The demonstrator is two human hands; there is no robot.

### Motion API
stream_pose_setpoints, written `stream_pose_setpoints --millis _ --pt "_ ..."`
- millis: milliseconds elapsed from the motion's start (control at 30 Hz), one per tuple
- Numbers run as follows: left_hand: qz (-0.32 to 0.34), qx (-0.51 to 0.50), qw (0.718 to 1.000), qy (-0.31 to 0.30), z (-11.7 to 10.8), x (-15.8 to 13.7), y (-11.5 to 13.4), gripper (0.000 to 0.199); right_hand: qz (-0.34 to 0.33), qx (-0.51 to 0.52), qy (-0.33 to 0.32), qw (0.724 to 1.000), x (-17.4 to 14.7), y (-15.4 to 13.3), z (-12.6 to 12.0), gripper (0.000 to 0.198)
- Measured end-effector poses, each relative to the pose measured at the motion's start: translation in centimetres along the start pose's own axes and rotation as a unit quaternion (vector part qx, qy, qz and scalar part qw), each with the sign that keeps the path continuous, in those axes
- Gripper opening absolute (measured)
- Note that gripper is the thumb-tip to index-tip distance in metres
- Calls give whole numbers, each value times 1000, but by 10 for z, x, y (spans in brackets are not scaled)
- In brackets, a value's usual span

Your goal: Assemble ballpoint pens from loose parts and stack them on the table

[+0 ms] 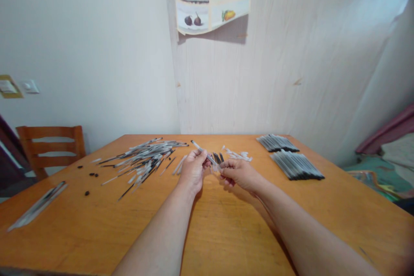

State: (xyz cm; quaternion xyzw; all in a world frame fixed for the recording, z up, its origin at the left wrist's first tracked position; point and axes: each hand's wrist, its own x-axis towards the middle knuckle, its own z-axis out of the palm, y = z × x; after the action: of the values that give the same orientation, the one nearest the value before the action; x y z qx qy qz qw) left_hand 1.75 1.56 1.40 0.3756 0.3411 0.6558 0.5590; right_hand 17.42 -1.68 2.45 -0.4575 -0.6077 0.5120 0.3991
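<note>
Gripping a slim pen (198, 147) over the table (223, 233), the left hand (194, 167) held its long axis slanting from far left to near right, where the right hand (237, 173) was pinched narrow, its exact hold unclear.

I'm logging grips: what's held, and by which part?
A pen: the left hand grips its barrel; the right hand is at its lower end, hold unclear.

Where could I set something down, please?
The table is bare between the left forearm and right forearm, and between the left forearm and pale bundle, nearer than black pieces. Loose pen parts crowd the back left; white pieces, beyond the right hand.
</note>
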Motion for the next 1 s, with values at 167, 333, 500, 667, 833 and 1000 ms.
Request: stream_pose_setpoints --millis 167,333,500,667,833,1000 --pt "0 15 1000 -8 0 -1 -1 28 -13 -7 -2 1000 2 3 0 5" --pt "6 25 1000 -8 1 -2 -3 25 -23 -16 1 1000 4 4 0 5" --pt "5 48 999 -18 2 -2 -6 25 -43 -21 10 999 5 6 -1 6" --pt "-8 62 998 -26 1 -2 -5 25 -88 -56 30 994 10 11 -4 12" --pt "-9 69 997 -19 2 -5 -5 21 -120 -120 61 984 14 17 -5 14" --pt "-8 50 999 -15 5 -7 -7 20 -119 -133 82 981 16 19 -4 18"
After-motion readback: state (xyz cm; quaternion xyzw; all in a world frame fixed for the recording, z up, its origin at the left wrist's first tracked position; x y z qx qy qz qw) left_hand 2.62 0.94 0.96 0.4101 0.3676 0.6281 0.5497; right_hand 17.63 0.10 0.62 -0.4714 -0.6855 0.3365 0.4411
